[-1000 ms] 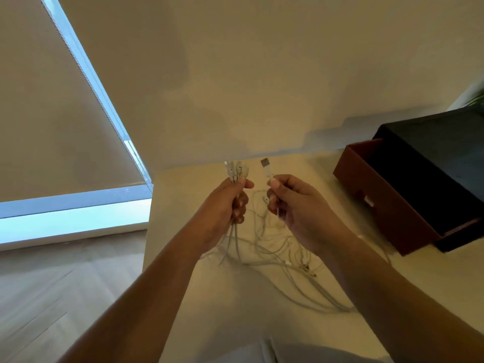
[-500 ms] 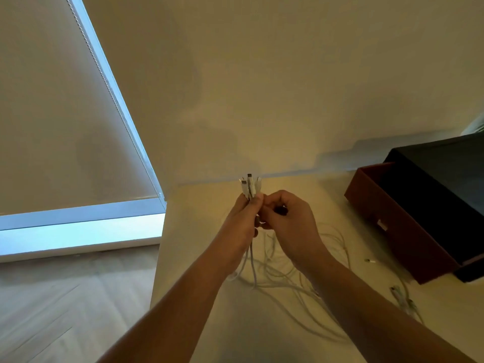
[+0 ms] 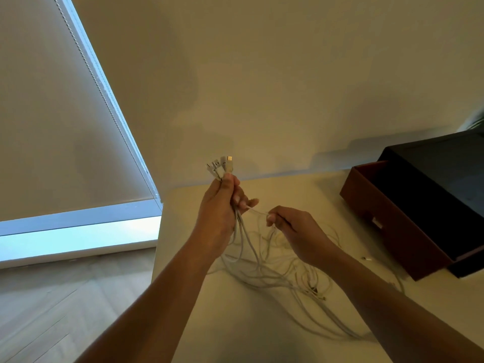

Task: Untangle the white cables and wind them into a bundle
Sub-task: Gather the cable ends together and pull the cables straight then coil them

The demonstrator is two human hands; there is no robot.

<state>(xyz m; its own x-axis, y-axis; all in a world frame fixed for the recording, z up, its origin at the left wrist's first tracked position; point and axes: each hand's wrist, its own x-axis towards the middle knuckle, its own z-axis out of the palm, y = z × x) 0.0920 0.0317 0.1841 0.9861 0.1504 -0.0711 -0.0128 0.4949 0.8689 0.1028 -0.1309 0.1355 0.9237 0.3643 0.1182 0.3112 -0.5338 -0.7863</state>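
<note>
Loose loops of the white cables [image 3: 262, 273] lie tangled on the cream tabletop [image 3: 235, 323]. My right hand [image 3: 298, 231] pinches one strand, fingers curled round it. Just beyond, my left hand [image 3: 218, 208] grips the gathered cable ends, fingers closed, with the plugs [image 3: 221, 166] fanning above. A dark open box [image 3: 408, 218] stands at far right.
</note>
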